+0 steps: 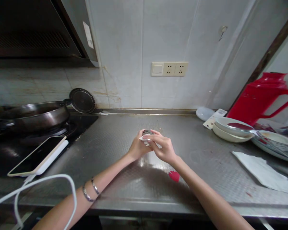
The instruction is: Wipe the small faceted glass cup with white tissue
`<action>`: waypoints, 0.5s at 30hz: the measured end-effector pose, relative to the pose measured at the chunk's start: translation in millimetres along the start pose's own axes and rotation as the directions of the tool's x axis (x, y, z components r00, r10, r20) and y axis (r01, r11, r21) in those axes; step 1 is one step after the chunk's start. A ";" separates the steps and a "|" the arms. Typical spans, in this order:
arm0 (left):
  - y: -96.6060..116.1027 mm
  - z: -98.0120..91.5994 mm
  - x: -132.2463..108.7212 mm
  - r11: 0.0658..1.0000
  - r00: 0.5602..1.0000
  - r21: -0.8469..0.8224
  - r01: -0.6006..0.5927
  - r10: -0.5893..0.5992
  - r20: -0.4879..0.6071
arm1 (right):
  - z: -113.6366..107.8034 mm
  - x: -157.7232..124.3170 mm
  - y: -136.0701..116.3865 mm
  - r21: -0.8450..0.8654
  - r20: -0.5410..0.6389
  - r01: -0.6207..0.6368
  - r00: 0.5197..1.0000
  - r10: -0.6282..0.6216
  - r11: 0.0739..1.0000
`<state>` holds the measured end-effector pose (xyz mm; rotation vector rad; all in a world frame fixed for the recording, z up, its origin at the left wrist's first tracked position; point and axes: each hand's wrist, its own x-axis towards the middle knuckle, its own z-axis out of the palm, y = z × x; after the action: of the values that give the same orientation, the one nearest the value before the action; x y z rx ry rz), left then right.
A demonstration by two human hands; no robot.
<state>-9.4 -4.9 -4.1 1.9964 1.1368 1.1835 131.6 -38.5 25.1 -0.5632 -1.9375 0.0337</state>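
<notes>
Both hands meet over the middle of the steel counter (120,166). My left hand (138,146) is closed around a small object with a dark, round top (148,132); most of it is hidden by the fingers, so its kind cannot be made out. Above and against it, the fingers of my right hand (164,148) are bent together on a crumpled white piece that looks like tissue (146,139). A small red piece (174,176) with a jagged edge lies on the counter near my right forearm.
At left, a steel pan (38,116) sits on the black stove, with a phone (38,156) and white cable (50,176) nearer. At right are a red thermos jug (256,99), stacked bowls (232,135), a patterned plate (276,145) and a folded white paper sheet (264,172).
</notes>
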 end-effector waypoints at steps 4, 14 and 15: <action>4.9 -1.0 -0.1 0.996 0.999 -0.076 0.054 -0.054 0.002 | -3.3 1.7 7.2 -0.011 -0.259 -0.184 0.950 0.175 0.983; 2.4 -2.0 0.0 0.995 1.000 -0.101 0.019 -0.018 0.018 | 0.0 -2.0 13.7 0.033 0.011 -0.128 0.992 0.128 0.991; 0.5 -1.5 0.5 0.995 1.000 -0.100 0.025 -0.024 0.011 | -0.9 -1.6 12.3 0.026 0.026 -0.108 0.994 0.107 0.994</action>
<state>-10.4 -4.6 -2.8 1.9050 1.0730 1.1939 137.4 -28.5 20.7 -0.6515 -1.9258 0.1357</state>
